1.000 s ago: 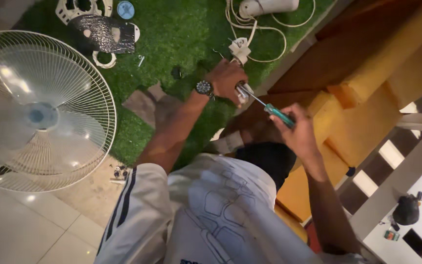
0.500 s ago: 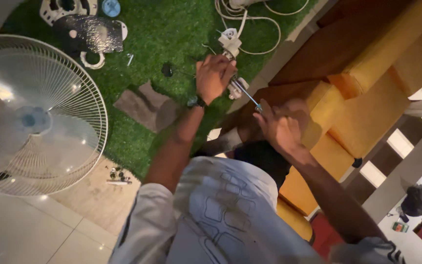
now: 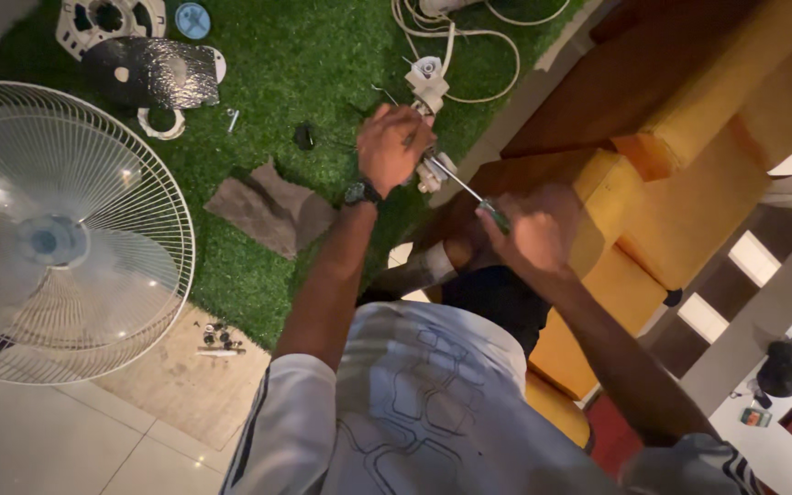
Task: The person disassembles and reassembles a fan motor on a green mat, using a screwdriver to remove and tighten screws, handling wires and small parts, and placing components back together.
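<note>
Seated person, head view. The left hand point(image 3: 394, 147) is clenched around a small white plastic-and-metal part point(image 3: 434, 170), held above the green artificial-grass mat point(image 3: 304, 64). The right hand point(image 3: 535, 234) grips the green handle of a slim metal-shafted screwdriver point(image 3: 462, 186), its tip meeting the part. Risks, as judged: the tip may slip off and jab the left fingers, since the part is braced by hand only; a freed screw could drop into the grass and be lost. A white-grilled floor fan point(image 3: 57, 234) stands well apart.

On the artificial grass mat point(image 3: 323, 73), the fan grille point(image 3: 61, 229) stands at its left edge, the cloth point(image 3: 272, 213) mid-mat, the coiled cable point(image 3: 456, 37) at its far end.
</note>
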